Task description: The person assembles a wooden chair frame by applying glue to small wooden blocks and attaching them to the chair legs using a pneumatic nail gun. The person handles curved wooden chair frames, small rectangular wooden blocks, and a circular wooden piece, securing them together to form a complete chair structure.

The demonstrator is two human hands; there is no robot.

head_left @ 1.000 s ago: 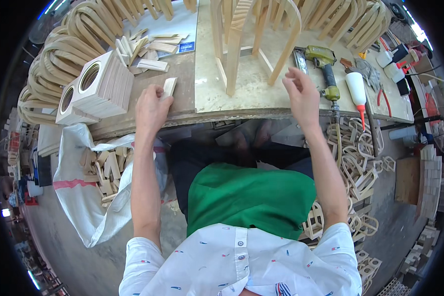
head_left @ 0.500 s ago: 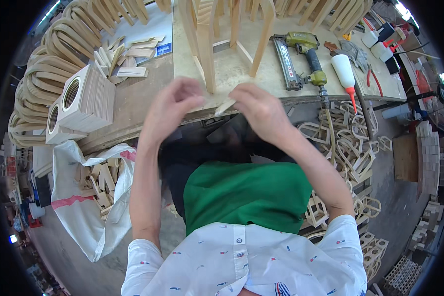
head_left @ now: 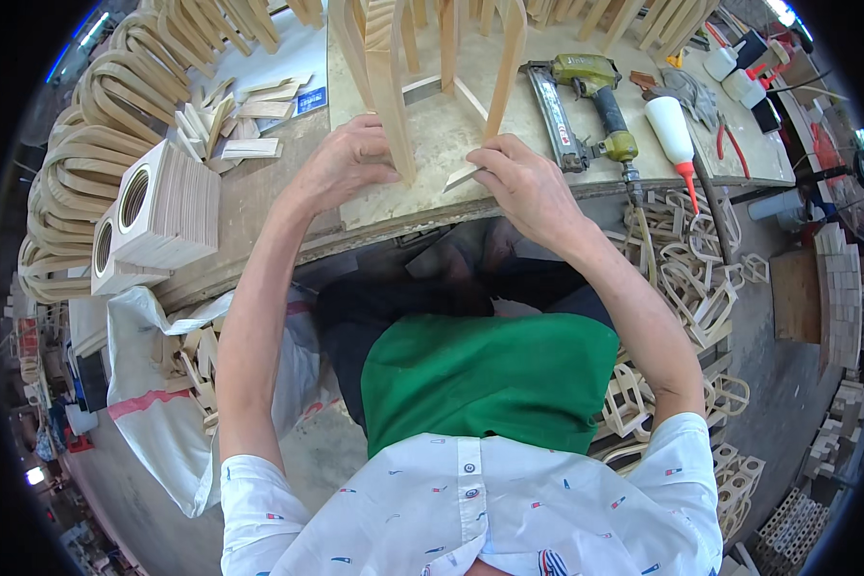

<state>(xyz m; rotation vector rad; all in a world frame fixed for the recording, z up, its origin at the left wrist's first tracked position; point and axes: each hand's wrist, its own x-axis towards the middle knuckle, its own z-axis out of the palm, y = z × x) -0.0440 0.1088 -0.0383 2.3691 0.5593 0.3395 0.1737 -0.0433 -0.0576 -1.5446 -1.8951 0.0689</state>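
Observation:
A pale wooden frame (head_left: 388,91) with several legs stands on the near part of the workbench, with slats joining its legs low down. My left hand (head_left: 341,168) is closed at the foot of its near left leg, fingers curled and thumb against the wood; part of the grip is hidden. Between the thumb and fingers of my right hand (head_left: 528,184) is a small thin wood strip (head_left: 463,179). Its free end points left, just over the bench's front edge, towards the near leg. The right fingers are close to the foot of the frame's right leg.
A green nail gun (head_left: 600,106) with a hose lies right of the frame, beside a white glue bottle (head_left: 670,130) and red pliers (head_left: 732,152). Loose slats (head_left: 254,115), stacked plywood blocks (head_left: 168,206) and bent wooden loops (head_left: 77,182) are at left. A white sack (head_left: 154,384) stands below.
Both hands have moved apart and forward. My left hand has come to the near left leg, and my right hand has carried the wood strip closer to the right leg.

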